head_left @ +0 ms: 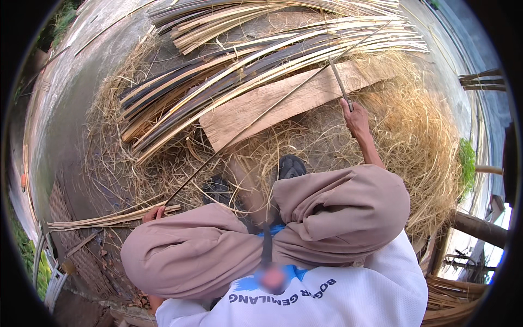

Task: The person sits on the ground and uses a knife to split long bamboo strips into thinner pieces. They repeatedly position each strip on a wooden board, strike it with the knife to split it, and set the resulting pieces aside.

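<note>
My right hand [356,117] is shut on the handle of a long knife [338,79] whose blade points up and away over a wooden board [289,103]. My left hand [153,213] grips the near end of a long thin bamboo strip [261,114] that runs diagonally up to the right across the board. My knees in tan trousers fill the lower middle, and my dark shoes [289,166] rest among shavings.
A pile of split bamboo slats [234,71] lies beyond the board. Straw-like bamboo shavings [414,136] cover the ground around me. A few flat slats [109,219] lie at my left. Wooden poles [479,229] stand at right.
</note>
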`<state>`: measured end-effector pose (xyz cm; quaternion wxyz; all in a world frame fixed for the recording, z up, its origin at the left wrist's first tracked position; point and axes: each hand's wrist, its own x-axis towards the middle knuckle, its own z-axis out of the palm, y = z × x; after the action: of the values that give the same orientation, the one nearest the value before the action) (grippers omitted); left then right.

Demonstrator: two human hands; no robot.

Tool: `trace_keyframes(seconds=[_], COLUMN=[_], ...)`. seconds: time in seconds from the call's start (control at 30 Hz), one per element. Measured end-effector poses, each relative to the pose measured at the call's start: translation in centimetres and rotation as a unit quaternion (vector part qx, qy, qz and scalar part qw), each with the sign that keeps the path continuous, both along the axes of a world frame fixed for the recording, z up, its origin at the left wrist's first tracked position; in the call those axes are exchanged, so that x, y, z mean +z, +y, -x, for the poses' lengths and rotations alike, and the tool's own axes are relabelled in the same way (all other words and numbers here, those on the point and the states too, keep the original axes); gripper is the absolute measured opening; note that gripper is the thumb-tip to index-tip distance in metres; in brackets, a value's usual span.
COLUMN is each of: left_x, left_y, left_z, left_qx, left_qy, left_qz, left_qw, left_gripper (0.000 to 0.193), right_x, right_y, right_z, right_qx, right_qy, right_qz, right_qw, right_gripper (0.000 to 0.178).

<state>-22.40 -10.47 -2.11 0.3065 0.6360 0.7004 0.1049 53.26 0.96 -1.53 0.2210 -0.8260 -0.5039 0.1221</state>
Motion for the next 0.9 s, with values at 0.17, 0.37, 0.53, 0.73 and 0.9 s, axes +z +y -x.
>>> trace_keyframes(seconds=[0.17, 0.37, 0.53, 0.73, 0.9], left_x=[2.3, 3.3, 1.5, 3.1, 0.4], left_y=[6.0, 13.8, 9.9, 7.5, 4.6], left_z=[-4.2, -22.8, -22.2, -20.7, -10.8], left_qx=[-0.168, -0.115, -0.108, -0.048, -0.033], left_qy=[0.073, -0.094, -0.067, -0.009, 0.007], left_qz=[-0.273, 0.118, -0.158, -0.078, -0.002], left_qw=[0.944, 0.982, 0.979, 0.996, 0.999], left_gripper=[0.032, 0.033, 0.034, 0.035, 0.031], right_x=[-0.7, 1.0, 0.5, 1.0, -1.1], right_y=[-2.6, -7.0, -6.3, -1.4, -2.6], right_z=[4.7, 20.9, 11.4, 7.1, 5.4], right_qx=[0.069, 0.252, 0.181, 0.105, 0.153], right_qy=[0.02, 0.129, 0.077, 0.029, -0.013], right_qz=[0.024, 0.006, 0.04, 0.06, -0.007], right_qw=[0.997, 0.959, 0.98, 0.992, 0.988], right_gripper=[0.057, 0.05, 0.055, 0.059, 0.059])
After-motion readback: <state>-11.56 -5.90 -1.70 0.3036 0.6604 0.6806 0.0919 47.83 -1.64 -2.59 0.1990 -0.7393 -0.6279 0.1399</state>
